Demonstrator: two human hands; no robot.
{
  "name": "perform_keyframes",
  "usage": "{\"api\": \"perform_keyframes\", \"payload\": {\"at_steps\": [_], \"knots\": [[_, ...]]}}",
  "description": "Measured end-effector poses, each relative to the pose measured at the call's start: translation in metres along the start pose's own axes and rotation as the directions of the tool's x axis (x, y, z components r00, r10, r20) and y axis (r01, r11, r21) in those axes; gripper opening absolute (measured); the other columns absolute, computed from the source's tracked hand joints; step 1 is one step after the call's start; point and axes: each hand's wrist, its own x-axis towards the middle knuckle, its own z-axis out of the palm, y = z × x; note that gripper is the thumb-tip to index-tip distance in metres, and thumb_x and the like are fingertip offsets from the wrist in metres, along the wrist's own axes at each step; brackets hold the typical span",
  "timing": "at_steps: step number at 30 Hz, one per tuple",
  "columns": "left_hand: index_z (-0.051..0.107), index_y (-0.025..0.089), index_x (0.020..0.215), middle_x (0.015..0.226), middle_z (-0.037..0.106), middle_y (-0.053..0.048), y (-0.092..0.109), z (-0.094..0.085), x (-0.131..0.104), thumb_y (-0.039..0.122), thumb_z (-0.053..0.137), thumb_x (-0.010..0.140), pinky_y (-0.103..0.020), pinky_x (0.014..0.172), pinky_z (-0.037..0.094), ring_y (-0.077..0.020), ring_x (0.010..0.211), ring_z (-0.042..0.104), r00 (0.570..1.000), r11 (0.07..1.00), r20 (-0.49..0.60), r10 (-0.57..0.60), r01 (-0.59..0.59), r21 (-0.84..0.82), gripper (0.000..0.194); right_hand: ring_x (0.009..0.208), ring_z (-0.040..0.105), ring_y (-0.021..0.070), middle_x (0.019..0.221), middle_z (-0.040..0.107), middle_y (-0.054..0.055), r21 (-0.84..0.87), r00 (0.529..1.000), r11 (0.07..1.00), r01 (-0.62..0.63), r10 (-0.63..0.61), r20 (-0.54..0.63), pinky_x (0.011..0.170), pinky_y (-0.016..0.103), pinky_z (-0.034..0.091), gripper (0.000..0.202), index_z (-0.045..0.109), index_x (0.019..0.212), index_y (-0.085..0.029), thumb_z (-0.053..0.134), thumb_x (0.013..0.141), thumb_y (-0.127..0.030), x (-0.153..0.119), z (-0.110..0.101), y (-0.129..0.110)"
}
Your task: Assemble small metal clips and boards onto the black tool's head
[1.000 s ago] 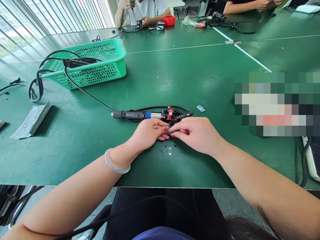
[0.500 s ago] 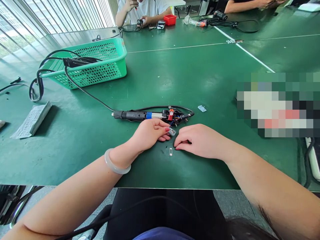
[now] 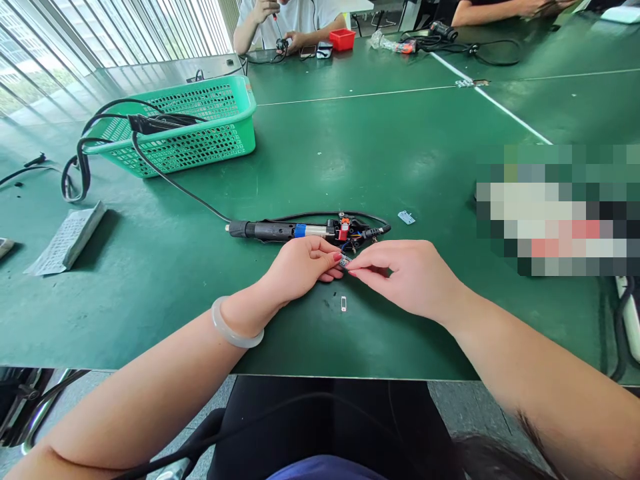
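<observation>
My left hand [image 3: 303, 265] pinches a small grey-white plate with dark markings [image 3: 345, 261] between thumb and fingers. At the plate's right edge is my right hand [image 3: 407, 273], thumb and forefinger pressed together; whatever sits between those tips is too small to make out. Just beyond both hands lies an opened black handheld tool [image 3: 273, 231] with a blue band, a silver barrel, a red part and exposed coloured wires. Below the fingers, a small white rectangular frame [image 3: 343, 304] rests on the table beside tiny dark specks.
A light blue-grey flat piece [image 3: 407, 217] lies right of the tool. Its cable leads toward a green basket [image 3: 200, 143] holding black cords. A wrapped block [image 3: 70, 240] sits at left. A pixelated area covers the right. Across the table [image 3: 320, 167], people work near a red box [image 3: 342, 39].
My right hand has risen from the tabletop and moved in to the small plate, its fingertips now closed at the edge. My left hand keeps its hold on the plate.
</observation>
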Motion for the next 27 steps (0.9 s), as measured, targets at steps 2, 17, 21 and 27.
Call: {"api": "perform_keyframes", "payload": {"at_steps": [2, 17, 21, 27], "knots": [[0.066, 0.011, 0.081, 0.064, 0.070, -0.003, 0.001, 0.000, 0.000, 0.014, 0.062, 0.083, -0.019, 0.062, 0.053, -0.0077, 0.060, 0.065, 1.000, 1.000, -0.007, -0.006, 0.006, 0.002, 0.005, 0.076, 0.065, 0.0149, 0.084, 0.073, 0.001, -0.080, 0.998, 0.995, 0.057, -0.055, 0.020, 0.070, 0.027, 0.049, 0.021, 0.073, 0.083, -0.021, 0.053, 0.087, -0.017, -0.001, 0.005, -0.002], [0.066, 0.011, 0.077, 0.063, 0.070, -0.003, 0.001, 0.000, -0.001, 0.016, 0.063, 0.082, -0.019, 0.061, 0.053, -0.0069, 0.057, 0.063, 1.000, 1.000, 0.006, -0.010, 0.010, 0.025, 0.008, 0.076, 0.062, 0.0132, 0.089, 0.069, 0.000, -0.215, 0.999, 0.977, 0.015, -0.023, -0.036, 0.066, 0.025, 0.045, 0.019, 0.072, 0.081, -0.022, 0.055, 0.087, -0.017, -0.003, 0.017, -0.005], [0.064, 0.010, 0.076, 0.063, 0.070, -0.003, 0.002, 0.000, -0.001, 0.015, 0.064, 0.082, -0.018, 0.060, 0.052, -0.0074, 0.058, 0.064, 1.000, 1.000, 0.005, -0.013, 0.013, -0.002, 0.007, 0.071, 0.063, 0.0125, 0.089, 0.070, -0.001, -0.123, 0.988, 0.982, -0.145, 0.137, -0.072, 0.062, 0.024, 0.047, 0.015, 0.069, 0.092, -0.020, 0.065, 0.079, -0.015, -0.001, 0.016, -0.003], [0.064, 0.010, 0.079, 0.063, 0.069, -0.003, 0.002, 0.000, -0.001, 0.012, 0.061, 0.083, -0.017, 0.060, 0.053, -0.0067, 0.058, 0.064, 1.000, 1.000, -0.016, -0.014, 0.014, 0.001, 0.006, 0.062, 0.061, 0.0152, 0.071, 0.070, 0.000, -0.186, 0.979, 0.961, -0.205, 0.201, -0.044, 0.059, 0.028, 0.045, 0.013, 0.072, 0.088, -0.020, 0.066, 0.081, -0.029, 0.001, 0.013, -0.002]]}}
